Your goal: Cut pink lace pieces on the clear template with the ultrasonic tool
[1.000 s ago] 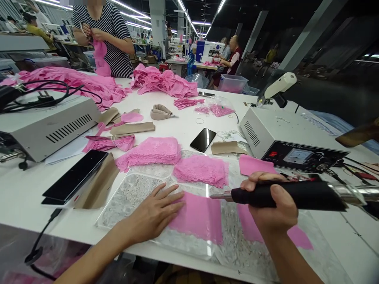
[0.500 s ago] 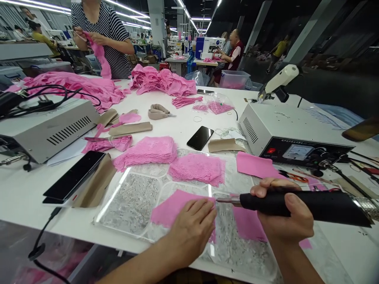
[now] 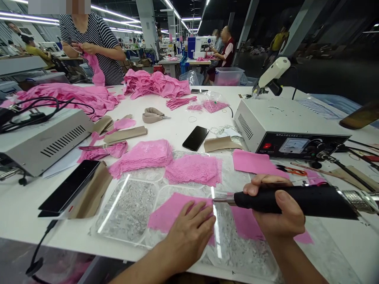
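My left hand (image 3: 189,232) lies flat, fingers stretched out, on a pink fabric piece (image 3: 170,211) that rests on a clear plastic sheet (image 3: 130,205) over the white table (image 3: 17,205). My right hand (image 3: 278,215) is wrapped round a black hand-held tool (image 3: 299,201) held level, its metal tip (image 3: 220,200) pointing left just above the fabric and my left fingers. Another pink piece (image 3: 245,223) lies under my right hand. Two stacks of pink lace pieces (image 3: 194,169) sit just beyond.
A grey control box (image 3: 284,126) stands at the right, another box (image 3: 38,138) at the left. A black phone (image 3: 195,138), a dark tablet (image 3: 69,189), scissors (image 3: 154,115) and pink garment piles (image 3: 154,83) lie about. A person in a striped top (image 3: 94,43) handles pink fabric opposite.
My left hand has slid right and towards me with the pink piece, which has turned under it. The tool in my right hand has stayed almost still.
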Tool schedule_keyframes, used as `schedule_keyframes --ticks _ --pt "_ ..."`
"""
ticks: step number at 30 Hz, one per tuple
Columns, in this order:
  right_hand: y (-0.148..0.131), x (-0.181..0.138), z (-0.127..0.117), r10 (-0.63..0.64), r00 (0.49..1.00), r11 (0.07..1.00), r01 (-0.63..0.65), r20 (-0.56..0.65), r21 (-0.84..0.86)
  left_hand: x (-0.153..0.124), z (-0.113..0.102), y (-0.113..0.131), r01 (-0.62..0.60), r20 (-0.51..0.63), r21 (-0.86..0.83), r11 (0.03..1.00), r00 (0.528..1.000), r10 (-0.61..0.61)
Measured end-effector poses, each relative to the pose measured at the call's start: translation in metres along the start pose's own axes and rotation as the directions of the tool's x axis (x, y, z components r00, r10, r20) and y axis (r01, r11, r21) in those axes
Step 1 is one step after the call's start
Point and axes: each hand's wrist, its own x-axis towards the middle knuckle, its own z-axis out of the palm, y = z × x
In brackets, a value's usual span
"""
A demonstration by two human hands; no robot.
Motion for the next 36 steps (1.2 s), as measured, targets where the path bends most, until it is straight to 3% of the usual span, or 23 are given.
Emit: schedule_keyframes --ticks 9,18,23,36 --pt "0.002 -0.002 0.002 -0.030 0.992 0.999 0.033 0.119 -0.023 0.001 0.000 -0.001 -0.011 -0.001 0.005 1.000 1.000 0.011" --pt "-0.008 -0.002 -0.007 0.033 0.998 0.999 -0.035 0.048 0.041 -0.014 -0.018 0.016 -0.071 0.020 -0.046 0.996 0.997 0.072" --pt "-0.012 -0.005 -0.011 0.111 0.988 0.992 -0.117 0.108 0.056 -0.022 -0.019 0.021 -0.069 -0.023 -0.058 0.996 0.997 0.068" --pt "-0.009 -0.009 -0.011 0.099 0.983 0.994 -0.106 0.155 0.038 -0.018 -0.019 0.020 -0.087 -0.068 -0.068 0.994 0.994 0.082"
